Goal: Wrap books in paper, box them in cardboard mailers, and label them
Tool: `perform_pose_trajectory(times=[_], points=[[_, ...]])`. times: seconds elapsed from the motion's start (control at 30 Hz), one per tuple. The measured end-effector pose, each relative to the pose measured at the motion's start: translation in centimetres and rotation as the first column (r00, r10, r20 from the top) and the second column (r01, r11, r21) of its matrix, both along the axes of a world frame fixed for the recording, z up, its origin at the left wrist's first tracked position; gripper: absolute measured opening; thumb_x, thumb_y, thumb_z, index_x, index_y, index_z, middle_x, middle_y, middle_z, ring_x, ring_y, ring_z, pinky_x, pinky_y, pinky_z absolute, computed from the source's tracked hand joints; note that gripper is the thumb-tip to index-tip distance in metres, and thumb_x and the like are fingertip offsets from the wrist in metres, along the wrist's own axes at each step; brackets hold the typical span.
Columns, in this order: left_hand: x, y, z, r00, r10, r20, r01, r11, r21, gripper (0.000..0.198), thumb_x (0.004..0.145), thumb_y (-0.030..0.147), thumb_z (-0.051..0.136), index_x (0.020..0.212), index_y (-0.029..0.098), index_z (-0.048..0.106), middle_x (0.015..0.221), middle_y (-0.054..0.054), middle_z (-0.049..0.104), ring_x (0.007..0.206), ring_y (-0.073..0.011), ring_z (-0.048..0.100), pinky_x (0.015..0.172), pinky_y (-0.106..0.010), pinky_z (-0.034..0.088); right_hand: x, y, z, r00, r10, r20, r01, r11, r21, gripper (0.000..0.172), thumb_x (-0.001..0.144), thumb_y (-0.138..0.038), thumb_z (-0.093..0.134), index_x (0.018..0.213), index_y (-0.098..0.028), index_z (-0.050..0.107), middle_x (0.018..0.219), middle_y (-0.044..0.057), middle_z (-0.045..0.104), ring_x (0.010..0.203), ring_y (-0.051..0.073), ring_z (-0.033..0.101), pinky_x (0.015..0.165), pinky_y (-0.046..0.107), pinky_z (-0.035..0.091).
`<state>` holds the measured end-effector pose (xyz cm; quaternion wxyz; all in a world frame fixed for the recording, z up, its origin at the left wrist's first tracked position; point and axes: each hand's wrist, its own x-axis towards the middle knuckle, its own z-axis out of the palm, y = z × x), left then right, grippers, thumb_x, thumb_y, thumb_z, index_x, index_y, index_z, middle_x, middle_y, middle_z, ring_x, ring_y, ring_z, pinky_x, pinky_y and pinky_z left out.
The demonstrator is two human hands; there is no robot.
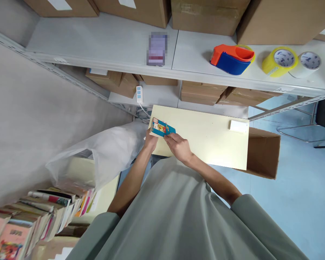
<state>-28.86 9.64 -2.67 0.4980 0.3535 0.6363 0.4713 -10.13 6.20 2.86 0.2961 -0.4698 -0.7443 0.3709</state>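
A small blue book (171, 130) with a yellow and red picture on its cover is held tilted over the left end of a pale cream tabletop (203, 137). My left hand (150, 141) is closed around the book's left side, its fingers partly hidden behind it. At the lower right edge of the book, my right hand (179, 147) pinches the cover or corner with thumb and fingers. Whether the book is slightly opened there, I cannot tell. A small white block-like object (238, 126) lies at the tabletop's right end, apart from both hands.
Ahead, a grey shelf (97, 39) carries cardboard boxes (209, 16), an orange and blue tape dispenser (231, 59) and tape rolls (280, 61). A power strip (139, 94) sits lower. Stacked books (40, 209) and a plastic bag (119, 144) are left; an open carton (265, 155) stands right.
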Motion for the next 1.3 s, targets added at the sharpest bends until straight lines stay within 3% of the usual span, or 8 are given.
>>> perform_pose_trajectory(times=[0.17, 0.3, 0.5, 0.7, 0.9, 1.0, 1.13, 1.3], points=[[-0.5, 0.3, -0.4, 1.000, -0.024, -0.010, 0.024, 1.000, 0.002, 0.049, 0.075, 0.049, 0.085, 0.113, 0.019, 0.080, 0.124, -0.014, 0.084, 0.122, -0.0322, 0.078, 0.109, -0.047, 0.062, 1.3, 1.8, -1.0, 0.964, -0.120, -0.239, 0.079, 0.981, -0.177, 0.033, 0.113, -0.054, 0.063, 0.116, -0.032, 0.086, 0.122, 0.009, 0.080, 0.110, 0.027, 0.076, 0.102, 0.039, 0.067], [-0.8, -0.7, -2.1, 0.998, -0.025, -0.059, 0.021, 0.997, -0.076, 0.055, 0.074, 0.046, 0.083, 0.123, 0.019, 0.080, 0.123, -0.014, 0.084, 0.118, -0.0297, 0.078, 0.108, -0.044, 0.062, 2.9, 3.9, -3.9, 0.892, -0.324, -0.317, 0.201, 0.909, -0.364, 0.036, 0.095, -0.064, 0.079, 0.097, -0.028, 0.082, 0.109, 0.008, 0.079, 0.100, 0.027, 0.077, 0.094, 0.041, 0.069], [0.1, -3.0, -5.0, 0.977, -0.103, -0.189, 0.045, 0.957, -0.285, 0.050, 0.078, 0.038, 0.084, 0.125, 0.018, 0.082, 0.125, -0.016, 0.082, 0.103, -0.0303, 0.081, 0.094, -0.043, 0.067, 3.4, 3.9, -10.4, 0.932, -0.358, -0.051, 0.274, 0.791, -0.547, 0.025, 0.086, -0.052, 0.079, 0.088, -0.027, 0.074, 0.096, 0.007, 0.084, 0.090, 0.026, 0.079, 0.095, 0.042, 0.065], [-0.4, -1.7, -5.6, 0.967, -0.057, -0.248, -0.022, 0.951, -0.308, 0.034, 0.083, 0.024, 0.077, 0.115, 0.017, 0.082, 0.137, -0.020, 0.079, 0.114, -0.0339, 0.081, 0.107, -0.050, 0.065, 1.0, 6.5, -12.9, 0.962, -0.267, 0.065, 0.247, 0.740, -0.626, 0.014, 0.087, -0.040, 0.079, 0.086, -0.027, 0.074, 0.097, 0.006, 0.086, 0.088, 0.024, 0.083, 0.091, 0.037, 0.065], [-3.2, 2.2, -3.8, 0.934, 0.045, -0.356, -0.113, 0.978, -0.173, 0.044, 0.085, 0.019, 0.077, 0.129, 0.020, 0.081, 0.161, -0.019, 0.068, 0.153, -0.0376, 0.062, 0.128, -0.054, 0.052, -2.4, 11.3, -12.6, 0.927, -0.376, -0.014, 0.277, 0.708, -0.650, 0.040, 0.077, -0.043, 0.091, 0.111, -0.025, 0.080, 0.130, 0.013, 0.085, 0.110, 0.028, 0.084, 0.103, 0.043, 0.066], [-4.6, 2.3, -2.4, 0.936, 0.087, -0.342, -0.129, 0.986, -0.104, 0.051, 0.088, 0.018, 0.076, 0.139, 0.022, 0.078, 0.165, -0.016, 0.066, 0.156, -0.0368, 0.059, 0.130, -0.057, 0.050, -3.3, 11.8, -11.9, 0.928, -0.362, -0.082, 0.227, 0.728, -0.647, 0.045, 0.074, -0.044, 0.093, 0.112, -0.025, 0.080, 0.134, 0.014, 0.083, 0.113, 0.029, 0.084, 0.102, 0.043, 0.067], [-5.8, -0.9, -0.5, 0.951, 0.105, -0.289, -0.116, 0.993, -0.023, 0.048, 0.090, 0.019, 0.072, 0.138, 0.023, 0.079, 0.157, -0.013, 0.073, 0.153, -0.0343, 0.063, 0.128, -0.056, 0.052, -4.0, 10.2, -10.4, 0.957, -0.252, -0.147, 0.121, 0.801, -0.587, 0.042, 0.077, -0.045, 0.087, 0.112, -0.025, 0.080, 0.130, 0.013, 0.084, 0.109, 0.028, 0.084, 0.103, 0.046, 0.066], [-7.6, -8.2, 3.5, 0.991, 0.032, -0.130, -0.028, 0.999, 0.030, 0.038, 0.097, 0.030, 0.069, 0.131, 0.021, 0.082, 0.148, -0.013, 0.078, 0.134, -0.0304, 0.076, 0.121, -0.049, 0.060, -5.9, 6.3, -7.4, 0.952, -0.176, -0.251, 0.000, 0.819, -0.573, 0.049, 0.074, -0.051, 0.090, 0.114, -0.024, 0.080, 0.123, 0.012, 0.086, 0.106, 0.029, 0.084, 0.108, 0.050, 0.065]])
